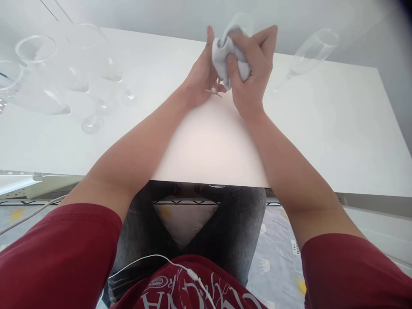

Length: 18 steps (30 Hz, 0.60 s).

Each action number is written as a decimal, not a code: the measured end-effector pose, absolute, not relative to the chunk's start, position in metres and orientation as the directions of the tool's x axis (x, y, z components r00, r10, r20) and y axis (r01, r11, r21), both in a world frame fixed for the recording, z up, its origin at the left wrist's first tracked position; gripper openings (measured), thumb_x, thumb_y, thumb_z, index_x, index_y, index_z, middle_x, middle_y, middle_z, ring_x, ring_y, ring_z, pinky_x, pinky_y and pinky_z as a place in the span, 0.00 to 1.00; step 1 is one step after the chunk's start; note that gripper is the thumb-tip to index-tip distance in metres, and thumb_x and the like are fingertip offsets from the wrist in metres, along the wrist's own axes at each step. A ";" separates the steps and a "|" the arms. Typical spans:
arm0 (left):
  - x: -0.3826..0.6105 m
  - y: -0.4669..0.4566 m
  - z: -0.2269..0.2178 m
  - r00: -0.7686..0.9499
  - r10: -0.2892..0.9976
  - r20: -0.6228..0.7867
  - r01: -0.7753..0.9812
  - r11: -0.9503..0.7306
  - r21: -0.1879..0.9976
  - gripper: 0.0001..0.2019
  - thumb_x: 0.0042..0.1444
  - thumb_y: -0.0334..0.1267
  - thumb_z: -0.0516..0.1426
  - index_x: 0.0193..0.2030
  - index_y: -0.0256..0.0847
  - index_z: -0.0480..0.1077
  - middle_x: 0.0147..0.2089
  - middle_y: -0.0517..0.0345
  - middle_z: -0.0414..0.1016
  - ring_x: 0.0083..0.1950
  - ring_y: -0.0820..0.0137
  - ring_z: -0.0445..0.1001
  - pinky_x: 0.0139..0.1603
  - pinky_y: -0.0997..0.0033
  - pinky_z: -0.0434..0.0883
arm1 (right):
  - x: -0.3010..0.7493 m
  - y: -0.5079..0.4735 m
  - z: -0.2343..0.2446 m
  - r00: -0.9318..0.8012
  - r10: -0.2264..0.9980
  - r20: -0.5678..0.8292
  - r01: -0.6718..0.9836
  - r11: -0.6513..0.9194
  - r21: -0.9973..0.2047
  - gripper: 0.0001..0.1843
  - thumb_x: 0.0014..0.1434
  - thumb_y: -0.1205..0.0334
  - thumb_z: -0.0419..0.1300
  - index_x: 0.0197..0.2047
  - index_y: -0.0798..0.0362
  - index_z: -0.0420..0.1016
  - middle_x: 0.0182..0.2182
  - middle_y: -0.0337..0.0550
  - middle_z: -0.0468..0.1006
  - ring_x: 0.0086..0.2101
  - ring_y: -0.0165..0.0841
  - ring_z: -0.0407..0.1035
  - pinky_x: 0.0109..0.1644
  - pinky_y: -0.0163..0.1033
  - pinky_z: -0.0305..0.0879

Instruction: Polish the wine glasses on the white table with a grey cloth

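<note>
Both my hands meet over the far middle of the white table [337,128]. My left hand [201,75] is closed around the stem of a clear wine glass [240,20]; the glass's foot shows just below that hand, its bowl pokes up behind the cloth. My right hand [252,71] is closed on a white cloth [222,56], which it presses against the glass. Most of the glass is hidden by the cloth and my fingers.
Several clear stemmed glasses [48,73] stand grouped at the table's far left. One more stemmed glass [310,51] stands at the far right. A grey wall runs behind the table. A white cable [151,258] crosses my lap below the table's near edge.
</note>
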<state>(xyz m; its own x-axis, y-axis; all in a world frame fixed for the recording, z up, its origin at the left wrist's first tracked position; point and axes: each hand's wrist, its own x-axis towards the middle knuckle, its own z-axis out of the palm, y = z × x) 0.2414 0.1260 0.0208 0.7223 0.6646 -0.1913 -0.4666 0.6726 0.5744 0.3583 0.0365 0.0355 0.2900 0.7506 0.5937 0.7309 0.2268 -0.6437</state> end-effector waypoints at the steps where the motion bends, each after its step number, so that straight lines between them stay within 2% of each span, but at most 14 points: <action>1: 0.240 0.124 0.023 0.745 0.656 -0.120 -0.443 0.622 0.645 0.15 0.68 0.54 0.58 0.34 0.50 0.74 0.31 0.56 0.73 0.31 0.68 0.71 0.23 0.70 0.66 | 0.358 0.035 0.037 0.325 0.724 0.608 0.713 0.234 -0.661 0.17 0.71 0.42 0.54 0.58 0.28 0.76 0.54 0.47 0.70 0.61 0.47 0.67 0.61 0.51 0.74; 3: 0.235 0.121 0.024 0.776 0.630 0.011 -0.414 0.497 0.763 0.16 0.71 0.53 0.55 0.35 0.50 0.75 0.35 0.55 0.76 0.33 0.68 0.71 0.25 0.70 0.70 | 0.357 0.034 0.038 0.376 0.681 0.628 0.659 0.280 -0.698 0.18 0.73 0.45 0.50 0.60 0.30 0.73 0.57 0.46 0.70 0.62 0.46 0.66 0.66 0.52 0.70; 6: 0.233 0.120 0.021 0.763 0.644 -0.048 -0.441 0.574 0.690 0.18 0.71 0.51 0.52 0.35 0.49 0.76 0.34 0.53 0.75 0.34 0.66 0.74 0.24 0.69 0.68 | 0.357 0.035 0.037 0.388 0.659 0.644 0.587 0.362 -0.724 0.16 0.75 0.47 0.47 0.59 0.30 0.70 0.59 0.45 0.70 0.65 0.44 0.64 0.69 0.52 0.66; 8: 0.234 0.123 0.016 0.742 0.670 -0.039 -0.449 0.540 0.712 0.12 0.69 0.46 0.55 0.36 0.47 0.75 0.32 0.54 0.74 0.33 0.65 0.75 0.26 0.68 0.69 | 0.358 0.038 0.034 0.375 0.653 0.658 0.584 0.385 -0.715 0.14 0.75 0.48 0.49 0.57 0.33 0.72 0.56 0.48 0.71 0.61 0.44 0.65 0.70 0.52 0.65; 10: 0.237 0.126 0.011 0.730 0.681 0.055 -0.437 0.403 0.804 0.06 0.67 0.37 0.58 0.38 0.48 0.75 0.33 0.56 0.75 0.34 0.67 0.75 0.30 0.69 0.74 | 0.358 0.040 0.031 0.331 0.667 0.668 0.624 0.376 -0.685 0.13 0.74 0.51 0.54 0.56 0.36 0.76 0.51 0.49 0.70 0.57 0.44 0.66 0.69 0.50 0.66; 11: 0.239 0.127 0.009 0.718 0.689 0.095 -0.438 0.343 0.831 0.07 0.67 0.35 0.57 0.38 0.48 0.75 0.35 0.56 0.77 0.35 0.67 0.74 0.31 0.69 0.75 | 0.359 0.040 0.030 0.293 0.685 0.667 0.652 0.366 -0.663 0.12 0.73 0.51 0.56 0.54 0.36 0.78 0.50 0.49 0.69 0.55 0.43 0.67 0.68 0.50 0.67; 15: 0.241 0.128 0.010 0.719 0.693 0.055 -0.424 0.374 0.825 0.14 0.71 0.41 0.53 0.35 0.46 0.75 0.33 0.55 0.76 0.35 0.66 0.77 0.29 0.70 0.74 | 0.358 0.040 0.030 0.213 0.709 0.672 0.704 0.366 -0.609 0.11 0.71 0.50 0.58 0.52 0.30 0.80 0.48 0.47 0.68 0.54 0.45 0.69 0.66 0.51 0.69; 18: 0.237 0.123 0.018 0.742 0.664 0.092 -0.423 0.357 0.833 0.14 0.73 0.44 0.55 0.38 0.44 0.78 0.36 0.55 0.77 0.36 0.67 0.79 0.33 0.71 0.76 | 0.355 0.039 0.035 0.335 0.609 0.719 0.667 0.385 -0.638 0.12 0.74 0.54 0.52 0.55 0.32 0.73 0.50 0.45 0.70 0.55 0.44 0.70 0.67 0.51 0.68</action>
<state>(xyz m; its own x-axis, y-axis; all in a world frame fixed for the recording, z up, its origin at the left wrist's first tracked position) 0.2367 0.1229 0.0181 0.7421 0.6639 0.0920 -0.4226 0.3571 0.8330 0.3554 0.0387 0.0350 0.3351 0.6094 0.7186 0.6670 0.3852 -0.6377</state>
